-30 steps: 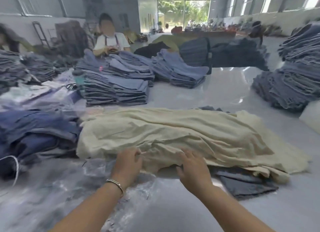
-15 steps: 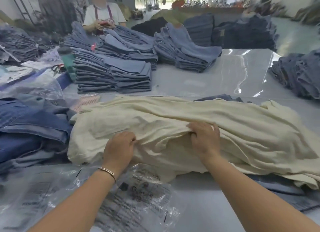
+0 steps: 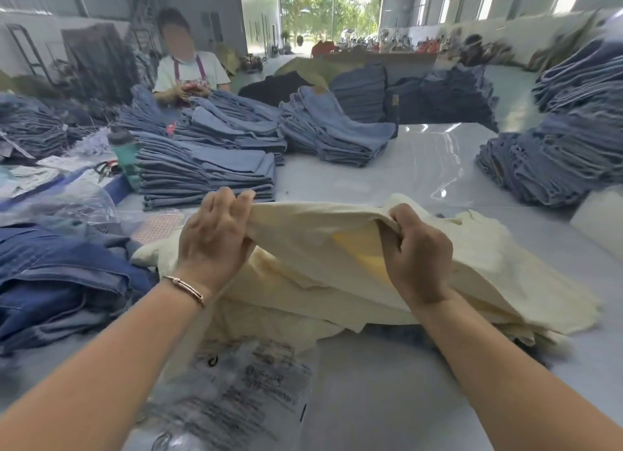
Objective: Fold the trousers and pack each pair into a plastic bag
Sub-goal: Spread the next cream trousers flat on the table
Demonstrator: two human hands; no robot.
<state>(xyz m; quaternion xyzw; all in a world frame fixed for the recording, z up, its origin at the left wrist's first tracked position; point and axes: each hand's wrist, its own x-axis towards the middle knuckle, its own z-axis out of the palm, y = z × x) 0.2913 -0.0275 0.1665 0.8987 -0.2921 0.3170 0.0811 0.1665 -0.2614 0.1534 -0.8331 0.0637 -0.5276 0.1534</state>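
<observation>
Fingers of both hands, left hand [image 3: 212,238] and right hand [image 3: 416,252], grasp the cream trousers [image 3: 472,268] edge, lifted toward 12 o'clock, probably to fold them.

Head-worn camera looks forward and down, close over the table [image 3: 421,167].

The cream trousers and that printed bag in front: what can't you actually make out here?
Head view only:
- Cream trousers: waistband or hem unclear; left hand and right hand cover the lifted edge.
- Plastic bag: print too blurred to read; the pile hides its far end.
- Dark cloth: almost wholly hidden under the cream pile.
- Green bottle: blurred, base hidden.
</observation>
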